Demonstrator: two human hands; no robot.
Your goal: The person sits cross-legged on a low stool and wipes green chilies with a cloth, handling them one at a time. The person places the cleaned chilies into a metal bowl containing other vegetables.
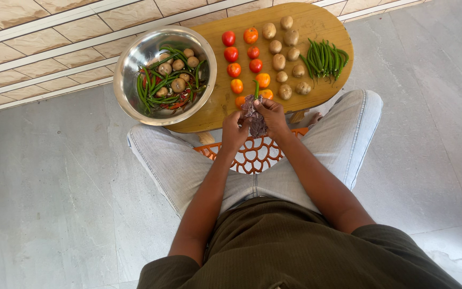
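Standing on a grey stone floor (54,176), beside a tiled wall base: an oval wooden board (316,24). Lying on it, two short columns of red and orange tomatoes (234,70); just right of them, two columns of small brown potatoes (279,61); near the right end, a bunch of green chillies (324,58). Sitting at the left end and overhanging the edge, a steel bowl (135,53), holding chillies, potatoes and something red.

Steel bowl (135,69): polished, glossy. Board (316,27): smooth matt wood. Stool (252,155): orange plastic lattice. Floor (54,176): smooth grey stone.
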